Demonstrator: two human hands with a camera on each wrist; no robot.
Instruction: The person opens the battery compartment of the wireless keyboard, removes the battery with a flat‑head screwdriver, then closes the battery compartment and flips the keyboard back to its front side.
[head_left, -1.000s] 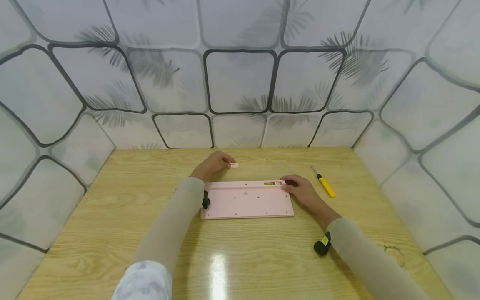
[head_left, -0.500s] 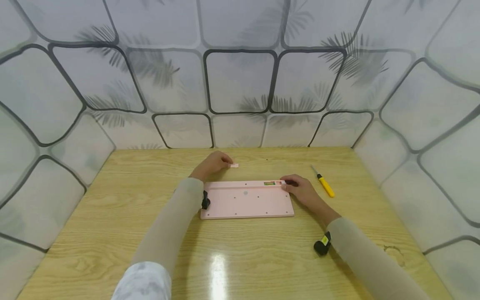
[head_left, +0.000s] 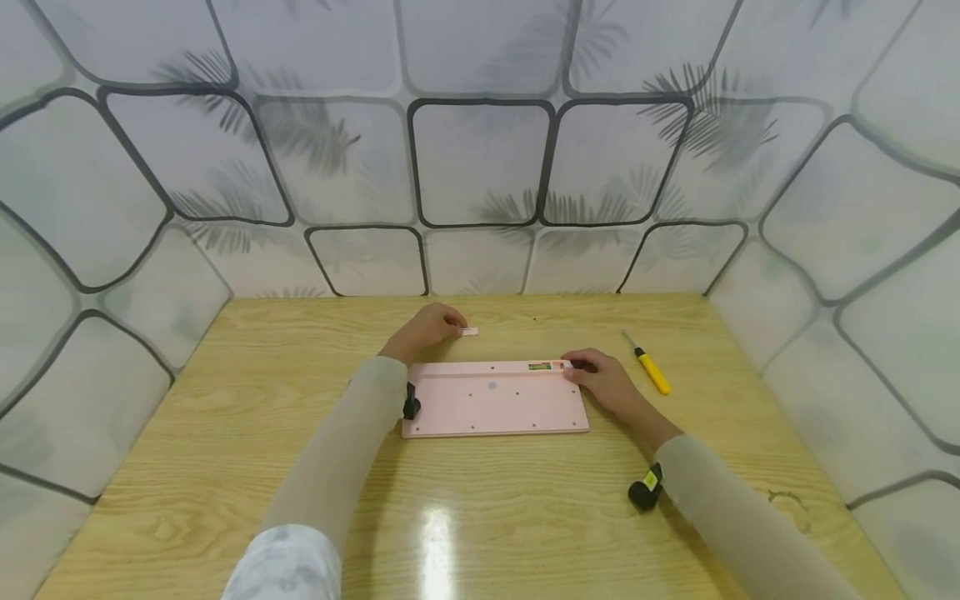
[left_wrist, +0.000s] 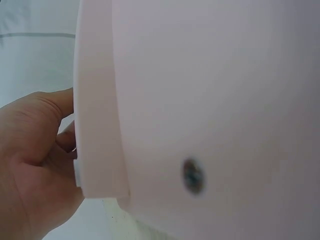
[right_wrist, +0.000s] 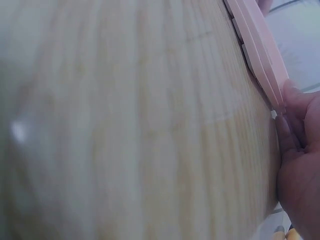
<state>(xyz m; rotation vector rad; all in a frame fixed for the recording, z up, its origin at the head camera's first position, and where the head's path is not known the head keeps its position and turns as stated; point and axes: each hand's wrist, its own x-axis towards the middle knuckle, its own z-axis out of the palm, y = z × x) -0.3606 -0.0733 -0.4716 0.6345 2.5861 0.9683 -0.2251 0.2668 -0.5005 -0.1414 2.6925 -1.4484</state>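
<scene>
A pink keyboard (head_left: 495, 408) lies face down on the wooden table, its screwed underside up. In its raised back edge the battery compartment is uncovered, and a green battery (head_left: 539, 367) shows inside. Beyond the keyboard, my left hand (head_left: 429, 327) pinches the left end of a small pink battery cover (head_left: 470, 332) close to the tabletop. The keyboard's edge hides those fingertips in the left wrist view. My right hand (head_left: 600, 379) grips the keyboard's far right corner, thumb on top. In the right wrist view, its fingers (right_wrist: 287, 132) reach under that corner.
A yellow-handled screwdriver (head_left: 652, 372) lies on the table (head_left: 525, 508) to the right of the right hand. Patterned fabric walls (head_left: 480, 167) enclose the table at the back and both sides. A black wrist camera (head_left: 412, 403) overlaps the keyboard's left end.
The left fingertips have drawn back slightly leftward along the battery cover, leaving more of it showing. The keyboard and right hand stay in place.
</scene>
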